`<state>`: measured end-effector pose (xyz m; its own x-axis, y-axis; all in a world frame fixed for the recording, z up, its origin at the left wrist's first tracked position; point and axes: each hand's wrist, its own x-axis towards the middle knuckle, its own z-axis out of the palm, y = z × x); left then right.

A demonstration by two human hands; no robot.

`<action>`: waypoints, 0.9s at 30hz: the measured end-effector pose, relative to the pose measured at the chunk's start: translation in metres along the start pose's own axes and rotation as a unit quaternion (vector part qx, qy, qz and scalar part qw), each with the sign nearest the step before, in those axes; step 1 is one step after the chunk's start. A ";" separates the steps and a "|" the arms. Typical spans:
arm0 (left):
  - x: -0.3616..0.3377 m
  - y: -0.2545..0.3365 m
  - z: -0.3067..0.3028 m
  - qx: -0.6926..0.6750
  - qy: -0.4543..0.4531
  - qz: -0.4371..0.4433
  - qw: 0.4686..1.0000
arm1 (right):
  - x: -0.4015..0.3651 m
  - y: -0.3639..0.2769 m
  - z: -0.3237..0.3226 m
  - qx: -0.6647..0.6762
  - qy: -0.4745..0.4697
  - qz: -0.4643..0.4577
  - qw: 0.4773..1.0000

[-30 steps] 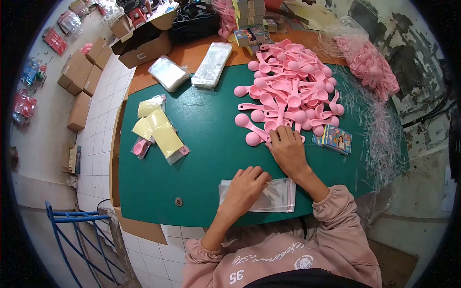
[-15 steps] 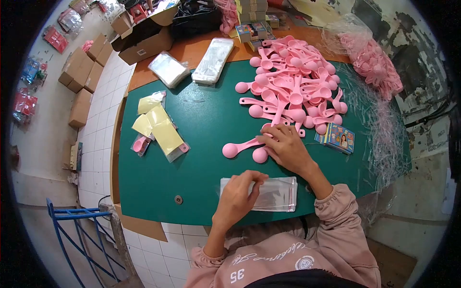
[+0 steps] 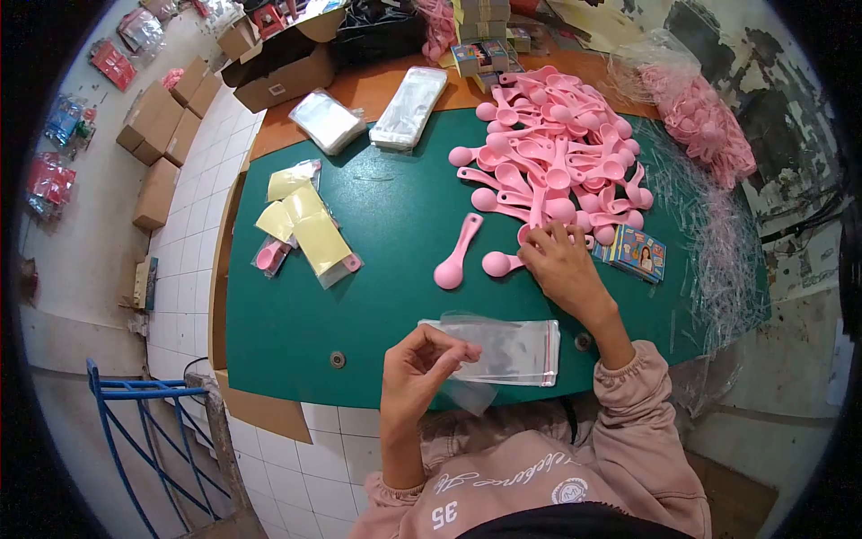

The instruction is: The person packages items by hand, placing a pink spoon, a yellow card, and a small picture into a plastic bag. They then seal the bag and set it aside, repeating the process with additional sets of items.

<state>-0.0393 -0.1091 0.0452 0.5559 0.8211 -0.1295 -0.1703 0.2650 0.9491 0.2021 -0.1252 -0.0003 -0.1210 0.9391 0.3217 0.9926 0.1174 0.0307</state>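
My left hand (image 3: 418,370) is closed in a pinch on a clear plastic bag (image 3: 470,393), which lifts at an angle over a flat stack of clear bags (image 3: 519,352) near the table's front edge. Beyond it, my right hand (image 3: 567,274) curls over the handle of a pink spoon (image 3: 498,263) with a round bowl; the fingers hide that handle. A second pink spoon (image 3: 458,256) lies apart to the left, handle pointing away. The fingertips of my right hand reach the near edge of a large pile of pink spoons (image 3: 557,148).
Printed cards (image 3: 639,254) lie right of the pile. Filled packets with yellow cards (image 3: 316,235) lie at left. Two stacks of clear bags (image 3: 409,108) stand at the back. Crumpled plastic (image 3: 714,269) lines the right edge, below a bag of pink spoons (image 3: 705,126).
My left hand has drawn one clear bag up off the stack. My right hand has moved right, away from one spoon, which has turned and now lies loose on the table.
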 end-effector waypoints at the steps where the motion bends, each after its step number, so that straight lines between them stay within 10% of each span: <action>1: 0.001 -0.004 -0.003 0.003 -0.013 -0.012 1.000 | 0.001 0.000 0.000 -0.008 -0.004 0.007 1.000; 8: 0.011 -0.008 -0.005 0.020 -0.021 -0.048 0.998 | 0.001 -0.005 -0.026 0.282 0.076 0.096 0.952; 14: 0.022 -0.017 -0.003 0.056 -0.018 -0.060 0.996 | -0.009 -0.014 -0.070 0.411 -0.040 0.097 0.906; 27: 0.026 -0.022 -0.002 0.131 -0.054 -0.049 0.989 | -0.015 -0.017 -0.099 0.357 -0.068 0.112 0.925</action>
<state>-0.0233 -0.0926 0.0206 0.6449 0.7358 -0.2068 0.0979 0.1888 0.9771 0.1884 -0.1729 0.0882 0.0390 0.9920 0.1202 0.7398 0.0522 -0.6708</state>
